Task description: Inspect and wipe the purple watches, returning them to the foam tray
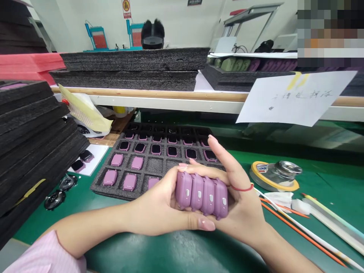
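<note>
Item: four purple watch cases [201,194], rounded-rectangular, glossy, stacked side by side on edge in a tight row. Each shows a narrow side with a small pale button; short strap lugs show at the ends. Location: between both hands, above the green bench. Left hand [159,206]: clasped around the row, thumb along its underside, fingers curled over its top. Right hand [241,201]: fingers straight and unclenched, palm laid flat against the row's far side, red cord at the wrist. Beyond the hands: a black foam tray [99,186] of matching purple units, some screen-up, some back-up. Right of the right hand: a yellow tape roll [257,178] and orange sticks [298,230].
</note>
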Available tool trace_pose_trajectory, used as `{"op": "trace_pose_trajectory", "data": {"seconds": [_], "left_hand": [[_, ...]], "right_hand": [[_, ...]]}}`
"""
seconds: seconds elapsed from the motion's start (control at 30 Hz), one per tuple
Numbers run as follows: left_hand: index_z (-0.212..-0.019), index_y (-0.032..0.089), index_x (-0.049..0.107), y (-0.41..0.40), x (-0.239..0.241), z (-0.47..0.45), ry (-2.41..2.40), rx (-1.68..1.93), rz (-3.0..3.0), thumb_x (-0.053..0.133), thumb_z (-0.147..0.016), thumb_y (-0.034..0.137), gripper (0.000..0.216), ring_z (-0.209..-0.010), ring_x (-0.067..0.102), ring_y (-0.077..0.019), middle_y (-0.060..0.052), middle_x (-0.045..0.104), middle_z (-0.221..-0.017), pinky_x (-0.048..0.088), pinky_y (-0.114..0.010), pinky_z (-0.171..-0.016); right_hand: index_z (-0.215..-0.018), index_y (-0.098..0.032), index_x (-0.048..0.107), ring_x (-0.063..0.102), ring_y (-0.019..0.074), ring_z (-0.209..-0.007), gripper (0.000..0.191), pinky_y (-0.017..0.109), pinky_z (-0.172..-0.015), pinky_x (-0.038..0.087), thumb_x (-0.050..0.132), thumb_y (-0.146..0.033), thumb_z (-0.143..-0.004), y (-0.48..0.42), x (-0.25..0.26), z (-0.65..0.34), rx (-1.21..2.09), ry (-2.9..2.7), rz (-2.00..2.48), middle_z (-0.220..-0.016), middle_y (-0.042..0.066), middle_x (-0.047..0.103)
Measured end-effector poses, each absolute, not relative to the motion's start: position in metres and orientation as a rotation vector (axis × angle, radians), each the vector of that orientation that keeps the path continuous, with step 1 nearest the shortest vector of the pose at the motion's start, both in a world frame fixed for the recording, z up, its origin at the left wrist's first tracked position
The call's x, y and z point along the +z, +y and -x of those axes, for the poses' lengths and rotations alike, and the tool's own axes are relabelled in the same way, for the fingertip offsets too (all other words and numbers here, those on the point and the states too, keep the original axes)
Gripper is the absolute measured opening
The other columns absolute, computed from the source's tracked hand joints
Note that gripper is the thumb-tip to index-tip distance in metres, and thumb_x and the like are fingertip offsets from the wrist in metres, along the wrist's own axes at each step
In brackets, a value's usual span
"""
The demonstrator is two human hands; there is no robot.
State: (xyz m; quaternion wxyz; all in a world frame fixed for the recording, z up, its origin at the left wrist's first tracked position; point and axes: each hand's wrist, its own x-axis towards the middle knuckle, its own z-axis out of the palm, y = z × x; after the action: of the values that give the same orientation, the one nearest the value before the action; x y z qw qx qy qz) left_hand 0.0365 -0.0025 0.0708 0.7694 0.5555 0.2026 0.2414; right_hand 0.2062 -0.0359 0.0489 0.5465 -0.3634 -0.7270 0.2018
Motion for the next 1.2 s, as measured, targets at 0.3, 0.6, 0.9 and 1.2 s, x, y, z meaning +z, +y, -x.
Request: {"op": "trace_pose_trajectory", "data": {"seconds": [0.3,0.6,0.9,1.2], "left_hand": [[-0.131,0.022,0.041,-0.003,0.067,-0.032,0.356,0.509,-1.166,0.08,-0.079,0.018,0.065,-0.132,0.058,-0.0321,-0.015,0.059,-0.137,0.049,-0.05,-0.108],[-0.14,0.022,0.041,0.009,0.066,-0.024,0.236,0.402,-1.14,0.067,-0.09,0.011,0.058,-0.139,0.052,-0.0274,-0.015,0.054,-0.145,0.043,-0.045,-0.114],[-0.137,0.023,0.04,0.007,0.061,-0.027,0.266,0.404,-1.103,0.069,-0.083,0.005,0.064,-0.141,0.048,-0.0283,-0.014,0.05,-0.147,0.043,-0.046,-0.11],[-0.131,0.019,0.05,0.009,0.063,-0.026,0.304,0.457,-1.101,0.066,-0.094,0.034,0.043,-0.122,0.062,-0.0257,-0.011,0.064,-0.125,0.047,-0.043,-0.104]], "right_hand": [[-0.157,-0.043,0.029,0.069,0.0281,-0.12,0.102,0.051,-0.115,0.049,0.086,-0.021,-0.075,-0.034,0.048,-0.208,0.503,-1.731,0.834,-0.164,0.003,0.036],[-0.156,-0.041,0.033,0.068,0.0286,-0.122,0.102,0.049,-0.116,0.049,0.087,-0.02,-0.072,-0.036,0.052,-0.214,0.521,-1.768,0.873,-0.163,0.004,0.037],[-0.156,-0.044,0.031,0.069,0.026,-0.12,0.106,0.047,-0.115,0.05,0.09,-0.023,-0.07,-0.034,0.049,-0.214,0.531,-1.737,0.853,-0.162,0.002,0.039],[-0.158,-0.042,0.025,0.07,0.0252,-0.118,0.106,0.046,-0.113,0.052,0.08,-0.01,-0.073,-0.035,0.053,-0.212,0.431,-1.807,0.878,-0.161,0.003,0.041]]}}
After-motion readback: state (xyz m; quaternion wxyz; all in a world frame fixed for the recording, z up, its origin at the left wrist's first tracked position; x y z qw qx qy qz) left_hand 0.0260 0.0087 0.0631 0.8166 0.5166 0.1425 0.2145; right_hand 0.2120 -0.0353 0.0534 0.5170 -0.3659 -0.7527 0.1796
